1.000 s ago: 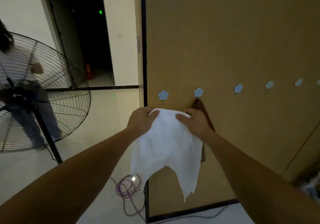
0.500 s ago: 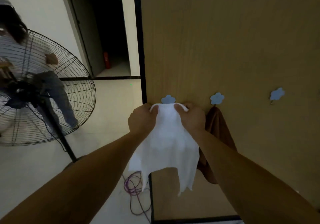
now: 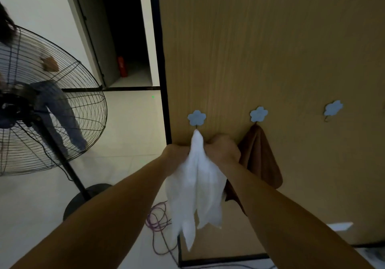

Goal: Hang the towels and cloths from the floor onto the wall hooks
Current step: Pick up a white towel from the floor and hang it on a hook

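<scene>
Left hand (image 3: 176, 156) and right hand (image 3: 221, 150) bunch the white cloth (image 3: 195, 185) beneath the leftmost hook (image 3: 196, 118)
Both hands grip its gathered top, equally near; the peak points straight up at the hook, whether caught on it, unclear.

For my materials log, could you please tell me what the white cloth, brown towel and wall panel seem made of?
White cloth: thin matte fabric, gathering into limp folds. Brown towel: thicker plush fabric, perhaps microfibre, draping softly. Wall panel: wood-look board, possibly laminate, showing fine vertical grain.
</scene>
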### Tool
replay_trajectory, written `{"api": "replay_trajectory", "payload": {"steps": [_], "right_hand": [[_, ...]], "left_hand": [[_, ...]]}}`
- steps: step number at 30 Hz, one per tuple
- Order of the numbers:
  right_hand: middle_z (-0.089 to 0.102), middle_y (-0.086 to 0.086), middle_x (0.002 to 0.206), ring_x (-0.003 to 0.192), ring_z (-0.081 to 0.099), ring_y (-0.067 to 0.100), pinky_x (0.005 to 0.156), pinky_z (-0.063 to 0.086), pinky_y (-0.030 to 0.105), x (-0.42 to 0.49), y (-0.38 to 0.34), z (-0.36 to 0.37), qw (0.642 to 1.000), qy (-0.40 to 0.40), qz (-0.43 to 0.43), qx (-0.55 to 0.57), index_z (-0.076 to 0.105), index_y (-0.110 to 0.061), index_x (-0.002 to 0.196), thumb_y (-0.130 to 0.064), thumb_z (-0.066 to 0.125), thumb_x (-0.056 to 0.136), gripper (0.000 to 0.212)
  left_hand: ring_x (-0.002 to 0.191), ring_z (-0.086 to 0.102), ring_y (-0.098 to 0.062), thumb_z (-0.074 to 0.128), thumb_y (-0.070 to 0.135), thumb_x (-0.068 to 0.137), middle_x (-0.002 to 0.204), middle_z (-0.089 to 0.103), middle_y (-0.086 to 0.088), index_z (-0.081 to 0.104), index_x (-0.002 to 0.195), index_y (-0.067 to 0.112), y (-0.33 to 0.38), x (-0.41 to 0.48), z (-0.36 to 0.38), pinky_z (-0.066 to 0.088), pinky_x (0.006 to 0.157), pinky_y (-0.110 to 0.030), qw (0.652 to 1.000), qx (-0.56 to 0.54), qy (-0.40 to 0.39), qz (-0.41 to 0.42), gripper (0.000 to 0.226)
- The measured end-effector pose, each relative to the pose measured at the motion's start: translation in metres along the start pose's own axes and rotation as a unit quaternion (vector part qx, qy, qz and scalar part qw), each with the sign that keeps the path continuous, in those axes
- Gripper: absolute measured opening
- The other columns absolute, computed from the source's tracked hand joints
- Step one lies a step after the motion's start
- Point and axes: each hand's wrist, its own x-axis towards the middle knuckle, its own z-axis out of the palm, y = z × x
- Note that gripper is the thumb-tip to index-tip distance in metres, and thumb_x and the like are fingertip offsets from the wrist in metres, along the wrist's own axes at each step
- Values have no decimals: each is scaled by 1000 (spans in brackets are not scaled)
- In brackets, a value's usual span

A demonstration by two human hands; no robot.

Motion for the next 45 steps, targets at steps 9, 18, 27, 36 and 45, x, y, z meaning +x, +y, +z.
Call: {"api": "replay_trajectory", "payload": {"steps": [9,18,27,36,45], "right_hand": [[58,5,111,106,51,25,91,39,39,-19,33,27,957,193,-185,-111,63,-18,108,-27,50,95,21],[45,3,140,124,47,20,101,42,36,-26,38,24,969,-27,-243,-31,32,-16,145,-41,61,91,66],[53,6,135,122,51,26,101,41,34,-22,75,31,975,-115,-151,-112,38,-17,142,-26,60,91,57],[40,6,141,130,41,25,103,39,36,-23,100,28,982,-135,-103,-83,30,-12,144,-33,81,72,91],[36,6,144,132,36,26,105,37,40,-23,80,30,985,-30,-159,-55,30,-14,145,-45,73,78,86]], "left_hand": [[70,55,-28,40,37,96,86,56,-6,50,100,12,-48,3,-21,35,59,-33,849,412,88,320,27],[89,58,-29,56,25,91,106,58,-15,55,120,6,-43,-8,-31,52,72,-39,873,271,36,404,35],[118,54,-31,56,20,94,131,53,-17,34,141,2,-70,-18,-17,46,98,-35,901,320,-185,228,55],[113,57,-25,80,43,69,126,57,-4,28,143,20,-94,-3,-40,49,93,-36,792,525,-255,179,94],[110,51,-27,72,32,75,117,51,-5,42,122,14,-93,-11,-51,43,91,-39,805,565,-118,138,59]]}}
